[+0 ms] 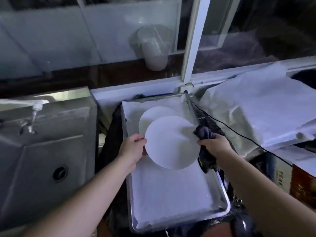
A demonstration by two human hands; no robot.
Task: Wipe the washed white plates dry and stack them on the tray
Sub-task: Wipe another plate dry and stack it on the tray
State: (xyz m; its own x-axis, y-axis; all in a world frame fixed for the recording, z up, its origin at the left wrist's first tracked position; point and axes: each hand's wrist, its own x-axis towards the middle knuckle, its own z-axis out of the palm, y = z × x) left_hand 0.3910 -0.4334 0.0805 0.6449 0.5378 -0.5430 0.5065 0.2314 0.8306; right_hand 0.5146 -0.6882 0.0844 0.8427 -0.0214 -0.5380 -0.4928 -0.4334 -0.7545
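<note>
Plate held over lined tray, cloth at its rim; drying in hand.

Near: metal tray (220,209) with a white liner (171,189), probably to cushion and blot stacked plates. Above it, white plate (168,142) held tilted toward the person, face exposed for wiping. Left hand (132,147) grips its left rim, thumb on top, fingers curled beneath, steadying it. Right hand (213,145) is clenched round a dark cloth (204,133), bunched against the plate's right edge. Behind: a second plate (153,115) rests on the liner at the tray's far end, likely the start of the stack. Far left: steel sink (42,134).
</note>
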